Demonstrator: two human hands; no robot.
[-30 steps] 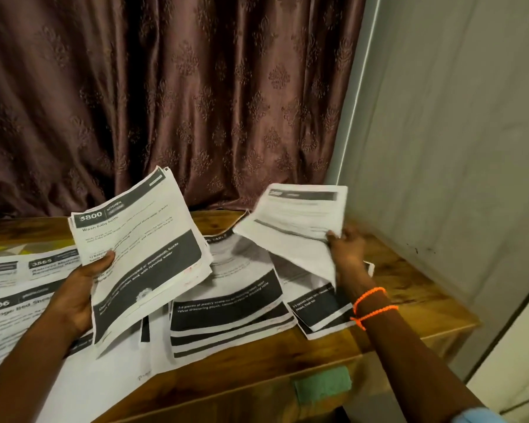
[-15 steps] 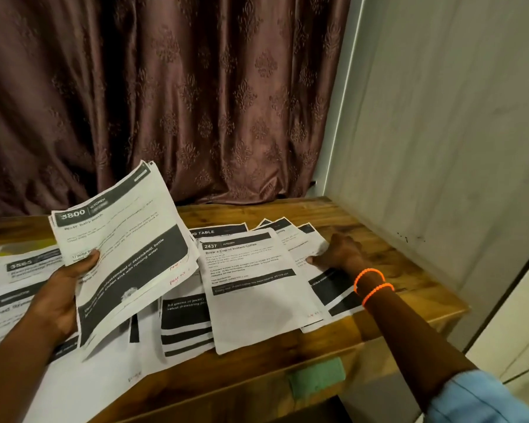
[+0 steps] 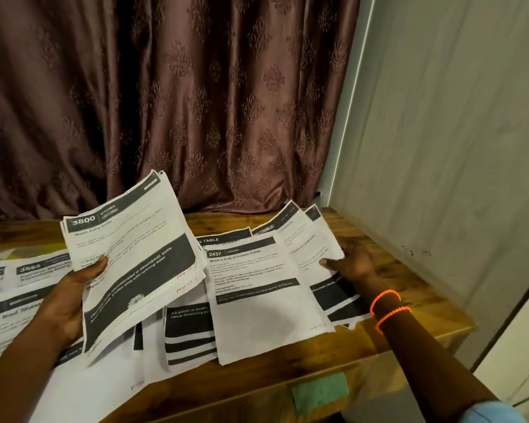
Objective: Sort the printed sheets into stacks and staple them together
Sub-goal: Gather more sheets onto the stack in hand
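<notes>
Still sorting: my left hand (image 3: 71,296) holds the stack (image 3: 132,264), my right hand (image 3: 353,264) pinches sheets (image 3: 310,239) to lift next.

Single head-worn wide-angle view, looking forward and down from close above the bench (image 3: 388,264). Faces a brown curtain (image 3: 196,102) straight ahead, a pale wall (image 3: 455,132) on the right. No second view to share.

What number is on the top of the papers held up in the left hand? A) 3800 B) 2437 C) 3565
A: the top sheet of the stack gripped by the left hand reads 3800 in its dark header.
</notes>
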